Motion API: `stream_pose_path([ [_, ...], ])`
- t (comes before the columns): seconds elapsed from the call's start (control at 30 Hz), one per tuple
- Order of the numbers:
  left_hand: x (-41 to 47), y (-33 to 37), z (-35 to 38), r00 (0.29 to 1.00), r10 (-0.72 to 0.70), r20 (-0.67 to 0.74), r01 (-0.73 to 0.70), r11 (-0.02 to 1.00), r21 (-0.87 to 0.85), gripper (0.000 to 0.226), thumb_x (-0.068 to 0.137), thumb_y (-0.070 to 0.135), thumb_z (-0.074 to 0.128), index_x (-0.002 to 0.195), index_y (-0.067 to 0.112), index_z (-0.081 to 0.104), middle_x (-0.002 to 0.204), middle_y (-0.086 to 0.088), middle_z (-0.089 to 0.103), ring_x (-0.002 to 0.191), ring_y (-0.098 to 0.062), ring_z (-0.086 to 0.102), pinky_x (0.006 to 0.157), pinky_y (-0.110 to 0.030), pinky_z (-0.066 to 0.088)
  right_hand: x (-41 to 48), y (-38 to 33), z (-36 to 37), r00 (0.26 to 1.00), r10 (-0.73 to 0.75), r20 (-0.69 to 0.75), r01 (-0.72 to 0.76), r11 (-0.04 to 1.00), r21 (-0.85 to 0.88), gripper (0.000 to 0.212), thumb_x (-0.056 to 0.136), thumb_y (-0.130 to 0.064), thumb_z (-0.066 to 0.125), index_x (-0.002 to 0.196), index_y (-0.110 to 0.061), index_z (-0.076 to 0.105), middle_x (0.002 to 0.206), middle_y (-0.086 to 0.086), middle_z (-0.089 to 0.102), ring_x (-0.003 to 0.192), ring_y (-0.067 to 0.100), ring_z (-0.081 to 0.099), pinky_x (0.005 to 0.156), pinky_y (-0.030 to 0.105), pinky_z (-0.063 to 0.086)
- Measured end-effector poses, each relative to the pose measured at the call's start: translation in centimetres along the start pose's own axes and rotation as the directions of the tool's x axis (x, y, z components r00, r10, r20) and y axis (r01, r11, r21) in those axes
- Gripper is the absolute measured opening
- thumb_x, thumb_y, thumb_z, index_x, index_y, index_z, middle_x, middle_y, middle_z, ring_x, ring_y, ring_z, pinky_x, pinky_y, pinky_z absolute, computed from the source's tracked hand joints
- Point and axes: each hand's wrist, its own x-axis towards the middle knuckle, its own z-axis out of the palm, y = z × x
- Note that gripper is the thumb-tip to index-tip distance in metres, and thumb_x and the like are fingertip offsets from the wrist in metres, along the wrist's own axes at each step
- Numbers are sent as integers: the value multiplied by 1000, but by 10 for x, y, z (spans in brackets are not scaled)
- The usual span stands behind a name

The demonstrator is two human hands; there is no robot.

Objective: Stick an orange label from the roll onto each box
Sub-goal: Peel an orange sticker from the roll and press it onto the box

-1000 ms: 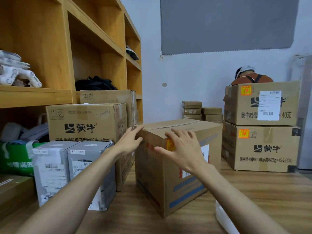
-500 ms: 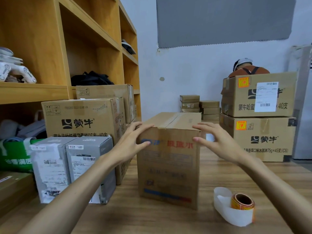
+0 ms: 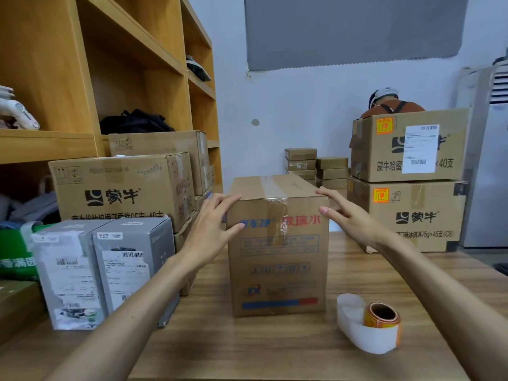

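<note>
A tall brown cardboard box (image 3: pixel 277 259) with blue and red print stands upright in the middle of the wooden table (image 3: pixel 275 350), its narrow face toward me. My left hand (image 3: pixel 211 226) touches its upper left corner with spread, nearly straight fingers. My right hand (image 3: pixel 346 213) rests against its upper right edge, fingers extended. The roll of orange labels (image 3: pixel 380 318) lies on the table to the box's right, with a loop of white backing paper (image 3: pixel 362 334) trailing round it. No orange label shows on the box's facing side.
Two stacked boxes (image 3: pixel 409 188) at the right each carry an orange label. Large cartons (image 3: pixel 123 185) and two grey parcels (image 3: pixel 104 268) crowd the left beside wooden shelves (image 3: pixel 82 78). Small flat boxes (image 3: pixel 313 166) are stacked at the back. A person sits behind the right stack.
The box has been turned from a corner-on pose to its narrow face toward me and now stands square. Both hands shifted to its top corners. The label roll came into view.
</note>
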Motion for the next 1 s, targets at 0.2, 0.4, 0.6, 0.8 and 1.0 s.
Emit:
stream_pose_path([
  [0.2, -2, 25, 5, 988, 82, -128, -65, 989, 135, 57, 94, 24, 67, 148, 20, 48, 150, -3, 44, 140, -19, 37, 116, -39, 33, -21, -9, -11, 997, -62, -50, 51, 981, -189, 48, 99, -32, 55, 143, -42, 39, 149, -11, 42, 117, 3, 54, 94, 15, 45],
  [0.4, -37, 88, 64, 960, 278, -23, -279, 960, -28, 35, 93, 17, 66, 128, 18, 63, 129, 7, 59, 114, -9, 58, 94, -29, 53, -91, 46, -26, 995, 97, -17, -94, 876, -474, 28, 87, -42, 69, 111, -26, 67, 129, -9, 54, 72, 7, 61, 67, 18, 47],
  [0.6, -71, 134, 160, 939, 146, 312, -39, 945, -325, 27, 94, 20, 64, 121, 17, 68, 118, 7, 60, 85, 3, 51, 83, -28, 48, -153, 75, -22, 978, 210, -1, -185, 861, -475, 7, 88, -31, 71, 90, -35, 66, 101, -18, 63, 65, 8, 56, 63, 25, 43],
  [0.8, -100, 164, 211, 922, 31, 386, 163, 874, -458, 11, 90, 23, 70, 99, 18, 69, 100, 8, 57, 68, 5, 48, 62, -19, 39, -174, 88, -9, 981, 191, 45, -159, 908, -387, 13, 87, -22, 71, 94, -32, 70, 97, -16, 68, 68, 6, 56, 61, 19, 38],
  [1.0, -109, 170, 226, 870, -42, 492, 308, 825, -474, 9, 88, 26, 69, 96, 24, 66, 87, -1, 68, 70, -18, 68, 55, -33, 54, -177, 97, -1, 962, 267, 62, -225, 898, -377, 23, 79, -18, 71, 97, -31, 71, 89, -18, 69, 66, 6, 57, 63, 22, 46],
])
